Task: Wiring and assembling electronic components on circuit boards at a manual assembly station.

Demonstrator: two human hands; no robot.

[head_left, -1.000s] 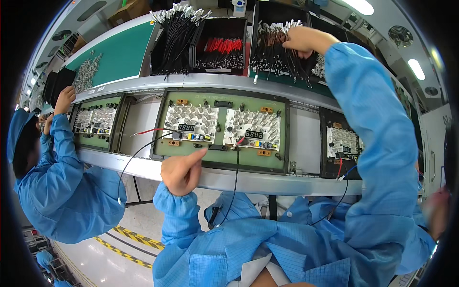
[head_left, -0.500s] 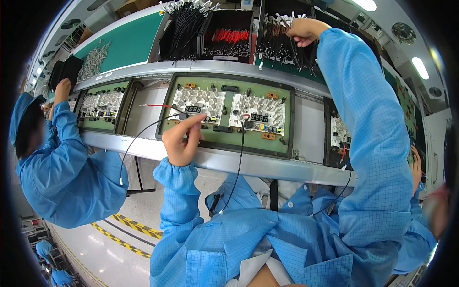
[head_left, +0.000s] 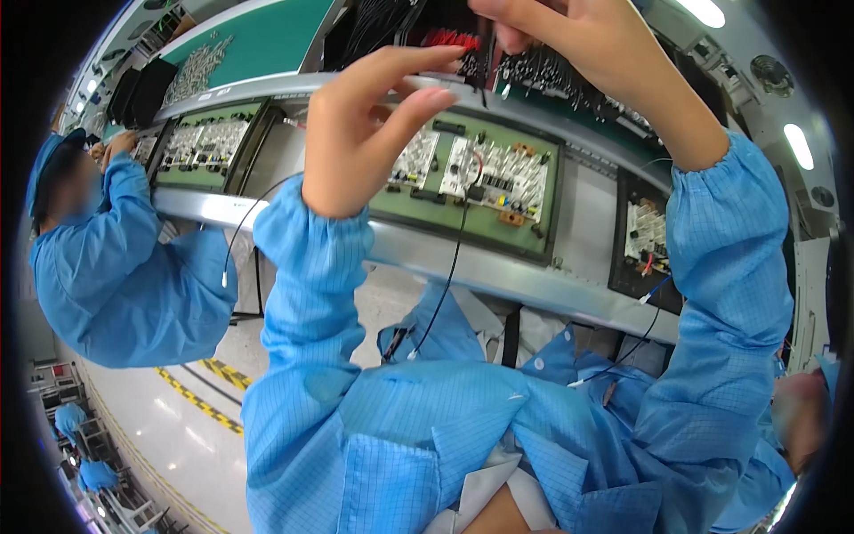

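Raised at the top of the view, my right hand (head_left: 587, 40) has its fingertips closed on a dark wire lead (head_left: 485, 58), which dangles down; the far end of the grip is cut off by the frame. My left hand (head_left: 356, 129) is up beside it, thumb and fingers apart, with nothing between them. Below both hands lies a green fixture (head_left: 418, 206) carrying two white circuit boards. The right board (head_left: 509, 178) shows plainly, while my left hand covers much of the left board (head_left: 415, 160). A black wire (head_left: 455, 267) runs from the right board over the rail's front edge.
Bins of black wires (head_left: 374, 31), red wires (head_left: 451, 37) and dark leads (head_left: 551, 82) stand behind the metal rail (head_left: 294, 84). Further fixtures sit at left (head_left: 206, 147) and right (head_left: 647, 233). A co-worker in blue (head_left: 116, 267) works at left; another person is partly visible at right.
My right hand has come back from the right-hand bin with a dark lead. My left hand has lifted off the left board toward it, fingers spreading. The view has shifted slightly.
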